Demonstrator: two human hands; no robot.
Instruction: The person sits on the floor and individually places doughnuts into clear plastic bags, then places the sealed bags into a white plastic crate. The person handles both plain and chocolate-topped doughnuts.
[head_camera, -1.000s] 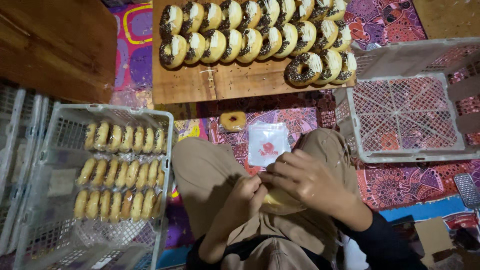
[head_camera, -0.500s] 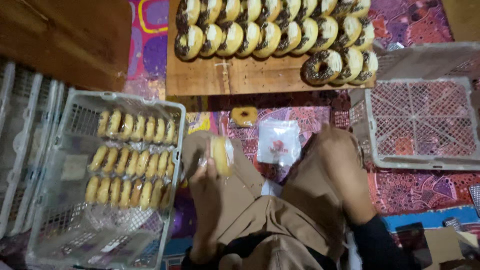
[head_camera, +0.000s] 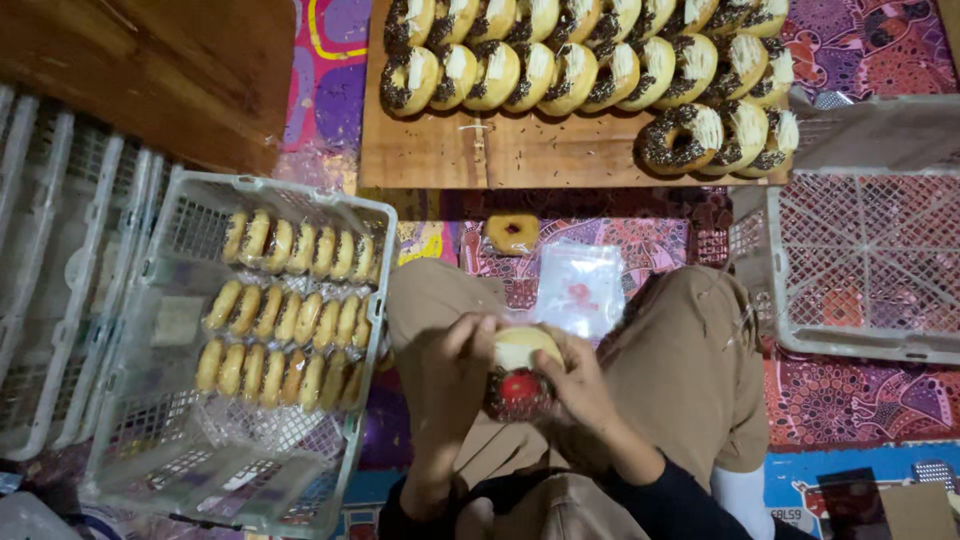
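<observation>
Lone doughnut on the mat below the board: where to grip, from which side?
Take the lone doughnut by its outer rim on opposite sides, coming straight down. It lies flat, filling up, apart from the wooden board and the stack of clear bags, so its sides look free.

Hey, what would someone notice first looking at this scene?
First, the rows of topped doughnuts on a wooden board at the top. Next, the white crate on the left holding three rows of bagged doughnuts. In the middle, the left hand and right hand hold one doughnut in a bag.
</observation>
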